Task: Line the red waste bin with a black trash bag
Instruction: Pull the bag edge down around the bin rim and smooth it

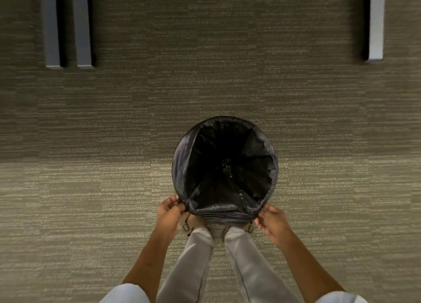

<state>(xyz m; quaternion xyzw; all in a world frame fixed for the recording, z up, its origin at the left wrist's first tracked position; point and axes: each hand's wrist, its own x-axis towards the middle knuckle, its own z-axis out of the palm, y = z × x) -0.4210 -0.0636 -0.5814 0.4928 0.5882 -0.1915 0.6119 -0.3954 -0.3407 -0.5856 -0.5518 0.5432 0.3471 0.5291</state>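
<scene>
Nearest the camera: pale trouser legs (196, 264) and strapped shoes (193, 223), toes right at the near side of the bin. Forearms run up and slightly inward from the bottom edge, one either side of the legs.

Left hand (169, 212): fingers curled narrow, pinching a gathered bit of the black trash bag (189, 157) at the near-left of the rim. Knuckles out, thumb side toward the bag.

Right hand (272, 221): fingers curled in, tips at the folded bag edge on the near-right of the rim. Touching it; can't tell if it's a firm pinch.

Bin itself is fully covered, no red visible. It stands upright on the carpet (91, 188), long axis vertical, mouth pointing up at the camera. Bag is open inside, folds converging at the bottom centre, edge turned over the rim all round.

Far side: grey furniture legs (66, 29) top left, one more top right.
</scene>
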